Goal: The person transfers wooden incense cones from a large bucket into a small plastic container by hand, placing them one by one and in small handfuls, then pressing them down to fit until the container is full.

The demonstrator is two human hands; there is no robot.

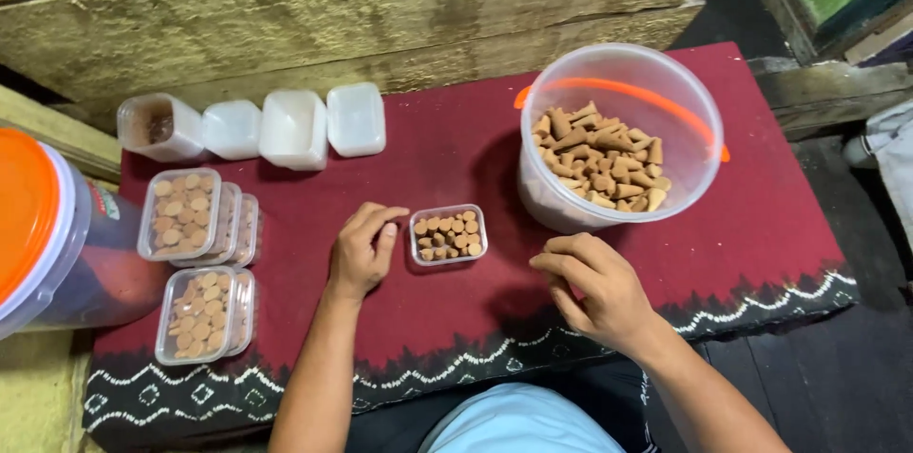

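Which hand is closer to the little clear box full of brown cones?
Left. The left hand sits right beside the small clear plastic box of brown cones, fingertips at its edge. The right hand is farther off, below and right.

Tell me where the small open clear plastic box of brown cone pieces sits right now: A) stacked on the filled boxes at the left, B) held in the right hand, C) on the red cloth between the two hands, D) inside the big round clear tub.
C: the small open clear plastic box rests on the red cloth, with the left hand beside it and the right hand apart.

Left hand (pixel 361 251) touches small filled box (pixel 449 234); right hand (pixel 594 289) hovers nearby.
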